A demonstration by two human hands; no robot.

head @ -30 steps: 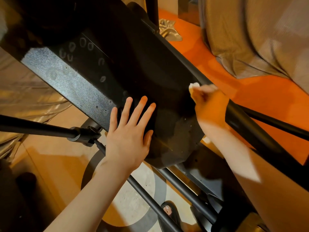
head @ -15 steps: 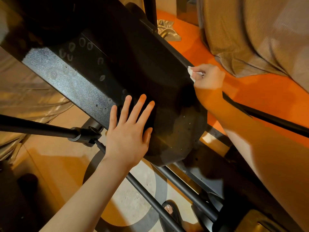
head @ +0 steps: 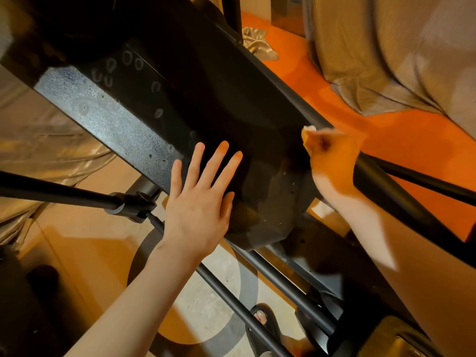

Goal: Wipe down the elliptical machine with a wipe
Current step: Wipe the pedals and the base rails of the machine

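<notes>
Elliptical machine (head: 231,112) on orange floor (head: 401,140)

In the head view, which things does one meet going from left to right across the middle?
Black rod joint → left hand flat on the black housing → right hand gripping the wipe → orange floor.

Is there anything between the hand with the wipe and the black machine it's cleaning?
Nothing visible. The right hand pinches the wipe right at the right edge of the black panel. The left hand lies flat farther left, out of its path.
</notes>
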